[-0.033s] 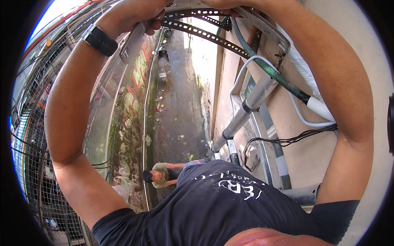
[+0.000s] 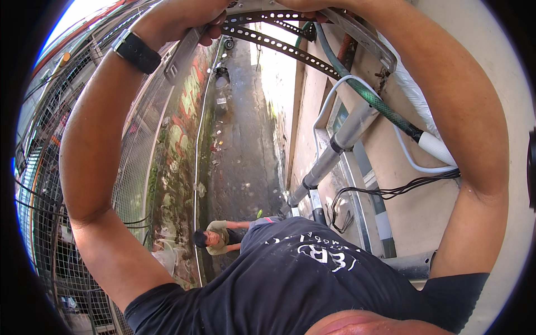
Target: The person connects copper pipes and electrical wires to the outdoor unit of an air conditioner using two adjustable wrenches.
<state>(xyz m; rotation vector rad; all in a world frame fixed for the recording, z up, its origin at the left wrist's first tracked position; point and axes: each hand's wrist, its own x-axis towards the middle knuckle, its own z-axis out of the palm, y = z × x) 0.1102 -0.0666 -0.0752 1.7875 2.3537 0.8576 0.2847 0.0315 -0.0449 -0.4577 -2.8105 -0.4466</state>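
My left hand (image 2: pixel 195 12) is at the top edge, partly cut off, its fingers curled round the upper end of a grey metal bracket arm (image 2: pixel 181 58). Across from it, my right hand (image 2: pixel 304 4) shows only its lower edge and fingertips, closed at a second grey bracket arm (image 2: pixel 364 42). A light metal piece (image 2: pixel 251 7) spans the gap between the hands, mostly out of view. Just below it, black perforated angle bars (image 2: pixel 285 50) form a braced support reaching toward the wall on the right.
A green hose (image 2: pixel 377 103), white insulated pipe (image 2: pixel 435 149), grey pipe (image 2: pixel 335 151) and black cables (image 2: pixel 385 192) run along the right wall. Wire mesh (image 2: pixel 134 167) stands left. Far below, a person (image 2: pixel 220 237) is in a narrow alley (image 2: pixel 240 167), facing up.
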